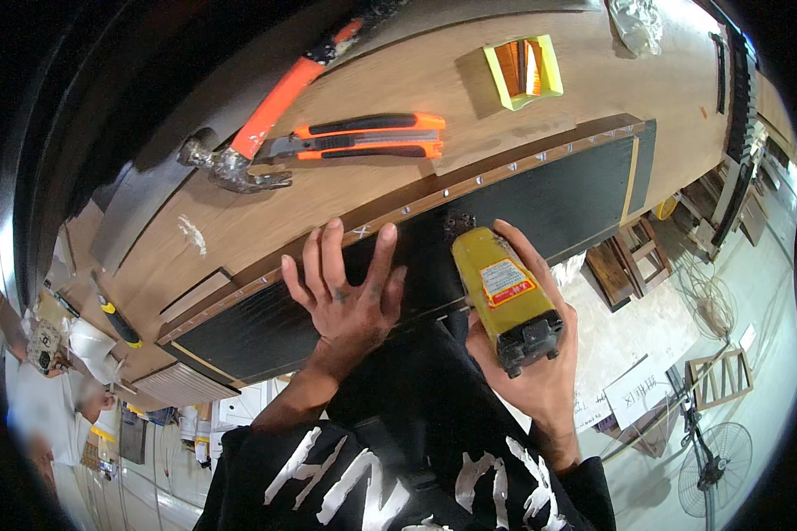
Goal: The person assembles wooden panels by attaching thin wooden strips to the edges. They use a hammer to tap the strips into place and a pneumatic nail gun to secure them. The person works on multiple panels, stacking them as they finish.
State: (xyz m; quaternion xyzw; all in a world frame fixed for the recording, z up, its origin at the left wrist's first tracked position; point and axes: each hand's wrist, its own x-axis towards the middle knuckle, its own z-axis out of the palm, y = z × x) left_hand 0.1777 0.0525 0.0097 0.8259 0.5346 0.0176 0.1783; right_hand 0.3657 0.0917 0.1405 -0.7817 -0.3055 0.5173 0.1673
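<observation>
The left hand (354,305) is laid palm down over the black panel (558,199), its forearm brought in from 7 o'clock. Its fingers (332,252) are spread apart and stretched toward 12 o'clock, with the longer tips rested at the brown strip (462,184) along the panel's far edge; the thumb is turned toward 1 o'clock. Nothing is gripped by this hand.

The right hand (551,372) is raised from 5 o'clock and wrapped around the yellow tool (505,288). The tool is gripped between the thumb, set along its 8 o'clock side, and the fingers, laid along its 2 o'clock side. Its narrower end is aimed toward 11 o'clock, over the panel, and its black end toward 5 o'clock; whether the panel is touched by it cannot be told. Seen from the left hand, the tool is held at 3 o'clock, well apart from the spread fingers.

The panel is stretched aslant from 8 o'clock to 2 o'clock, and the strip is dotted with white marks. On the tabletop (257,212) beyond it, a hammer (279,102) is placed toward 11 o'clock, a cutter (372,137) at 12 o'clock with its blade end beside the hammer's head, and an open yellow box (551,66) at 1 o'clock
</observation>
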